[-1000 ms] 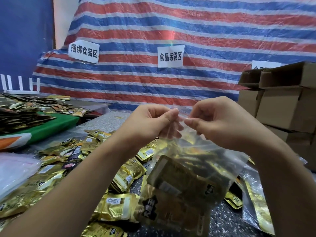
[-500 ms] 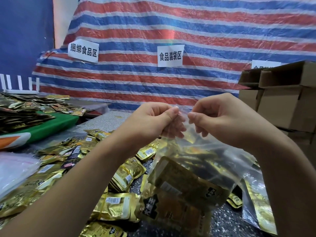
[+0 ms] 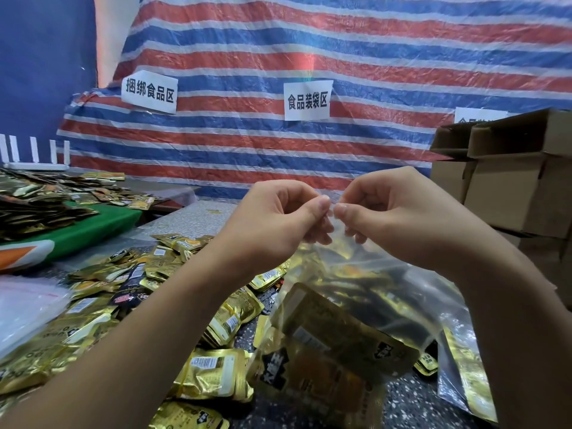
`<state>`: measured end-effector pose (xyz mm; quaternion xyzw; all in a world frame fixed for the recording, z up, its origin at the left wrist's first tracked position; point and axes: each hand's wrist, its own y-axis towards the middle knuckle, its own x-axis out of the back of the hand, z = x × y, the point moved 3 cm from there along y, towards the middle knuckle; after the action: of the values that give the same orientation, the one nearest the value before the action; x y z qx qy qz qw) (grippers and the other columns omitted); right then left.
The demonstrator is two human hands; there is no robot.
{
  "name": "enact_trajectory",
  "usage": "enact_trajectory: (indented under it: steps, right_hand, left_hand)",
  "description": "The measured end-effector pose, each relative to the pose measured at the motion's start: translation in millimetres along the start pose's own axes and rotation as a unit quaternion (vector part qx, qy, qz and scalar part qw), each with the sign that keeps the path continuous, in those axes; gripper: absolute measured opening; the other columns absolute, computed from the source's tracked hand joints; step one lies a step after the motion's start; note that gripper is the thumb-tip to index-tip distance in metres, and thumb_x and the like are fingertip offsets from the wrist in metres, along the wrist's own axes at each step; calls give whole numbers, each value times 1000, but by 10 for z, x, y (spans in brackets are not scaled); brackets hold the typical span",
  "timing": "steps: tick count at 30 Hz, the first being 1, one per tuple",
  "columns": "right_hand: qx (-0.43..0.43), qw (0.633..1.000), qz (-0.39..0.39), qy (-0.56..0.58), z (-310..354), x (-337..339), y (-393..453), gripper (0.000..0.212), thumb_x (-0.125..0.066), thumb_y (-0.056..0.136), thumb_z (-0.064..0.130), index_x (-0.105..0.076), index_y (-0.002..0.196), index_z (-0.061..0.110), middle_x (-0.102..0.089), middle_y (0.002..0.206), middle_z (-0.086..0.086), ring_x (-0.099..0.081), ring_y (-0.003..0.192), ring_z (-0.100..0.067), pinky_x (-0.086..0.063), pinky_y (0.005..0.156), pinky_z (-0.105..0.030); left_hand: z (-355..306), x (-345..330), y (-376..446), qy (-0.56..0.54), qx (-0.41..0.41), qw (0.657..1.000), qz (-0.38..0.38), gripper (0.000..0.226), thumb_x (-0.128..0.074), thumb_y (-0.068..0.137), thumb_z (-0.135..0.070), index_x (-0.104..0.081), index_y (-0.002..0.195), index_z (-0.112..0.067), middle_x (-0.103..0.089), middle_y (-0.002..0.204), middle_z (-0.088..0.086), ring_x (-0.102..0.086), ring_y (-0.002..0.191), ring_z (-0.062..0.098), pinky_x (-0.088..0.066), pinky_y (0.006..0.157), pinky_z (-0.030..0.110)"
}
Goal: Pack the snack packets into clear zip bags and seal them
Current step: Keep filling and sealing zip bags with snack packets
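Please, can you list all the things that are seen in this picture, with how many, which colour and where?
clear zip bag: one, transparent, filled with gold packets, held up at centre
loose snack packets: many, gold and black, on the speckled table at left
packet heap: many, dark and gold, on green surface, far left
paper signs: three, white, on striped tarp
cardboard boxes: several, brown, right
left hand: pinches the bag top
right hand: pinches the bag top
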<state>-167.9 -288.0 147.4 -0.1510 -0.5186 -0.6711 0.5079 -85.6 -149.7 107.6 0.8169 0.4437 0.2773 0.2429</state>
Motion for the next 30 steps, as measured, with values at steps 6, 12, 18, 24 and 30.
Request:
enact_trajectory:
  steps: [6, 12, 18, 24, 30]
  right_hand:
    - [1, 1000, -9, 1, -2, -25, 7, 20, -66, 93, 31, -70, 75, 24, -71, 67, 2, -68, 64, -21, -58, 69, -52]
    - [3, 1000, -23, -17, -3, -27, 4, 21, -67, 93, 31, -69, 74, 25, -71, 66, 4, -68, 61, -19, -58, 66, -51]
    - [-12, 999, -24, -22, -23, -46, 21, 20, -67, 93, 32, -69, 74, 25, -70, 67, 7, -67, 62, -16, -59, 66, -47]
    - [-14, 999, -33, -27, -29, -68, 24, 21, -67, 93, 33, -68, 74, 27, -70, 68, 5, -67, 63, -15, -59, 68, -47]
    - [-15, 999, -24, -20, -40, -64, 33, 19, -64, 95, 33, -68, 77, 28, -71, 70, 4, -67, 65, -14, -59, 67, -44]
  left_hand:
    - [1, -11, -2, 18, -19, 1000, -11, 19, -57, 98, -13, -70, 84, -7, -72, 71, 5, -69, 65, 13, -53, 62, 22]
    - [-6, -17, -7, 36, -36, 999, -15, 19, -58, 98, -13, -69, 86, -4, -71, 71, 5, -69, 65, 12, -53, 63, 21]
    - [-10, -42, -18, 71, -52, 996, -34, 18, -58, 97, -13, -68, 84, -6, -70, 65, -1, -68, 62, 9, -54, 61, 22]
    - [-7, -81, -43, 104, -74, 990, -66, 19, -57, 98, -13, -65, 83, -6, -67, 65, -3, -67, 60, 8, -55, 61, 27]
    - [-12, -76, -40, 104, -75, 989, -79, 19, -57, 98, -14, -66, 84, -6, -68, 67, 0, -67, 61, 8, -55, 62, 27]
